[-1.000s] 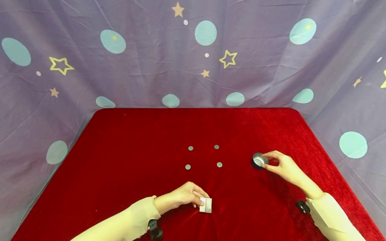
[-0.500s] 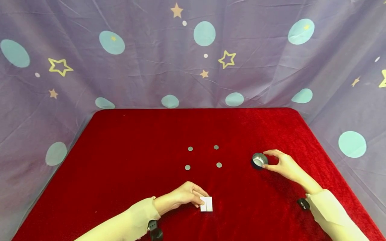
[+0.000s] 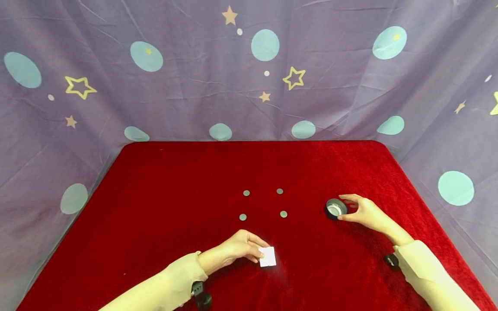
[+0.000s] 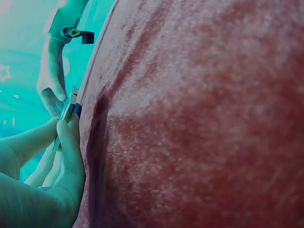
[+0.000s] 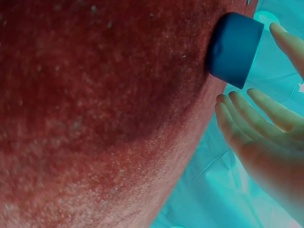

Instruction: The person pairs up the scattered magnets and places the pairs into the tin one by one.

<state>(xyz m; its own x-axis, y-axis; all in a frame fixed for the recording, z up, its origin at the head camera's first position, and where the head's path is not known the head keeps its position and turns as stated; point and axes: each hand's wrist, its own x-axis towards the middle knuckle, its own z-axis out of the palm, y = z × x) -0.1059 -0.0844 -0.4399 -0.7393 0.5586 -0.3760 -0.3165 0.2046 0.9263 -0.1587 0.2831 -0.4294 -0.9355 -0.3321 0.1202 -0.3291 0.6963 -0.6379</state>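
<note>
My left hand pinches a small flat white square between thumb and fingers, just over the red cloth. In the left wrist view the square appears edge-on, tilted. At the right, a short round cup, dark outside and silvery inside, stands upright on the cloth. Beside it is my right hand, thumb and fingers spread around its near right side. The right wrist view shows a gap between those fingers and the cup. Several small grey discs lie flat between the hands, spaced as a square.
Red plush cloth covers the whole table and is slightly creased near the left hand. Behind and at both sides hangs a purple curtain with stars and dots. A dark strap sits at the left wrist.
My left hand has raised the white square slightly, moved it a little away from me and tilted it. The right hand's fingers have come slightly away from the cup, which stays put.
</note>
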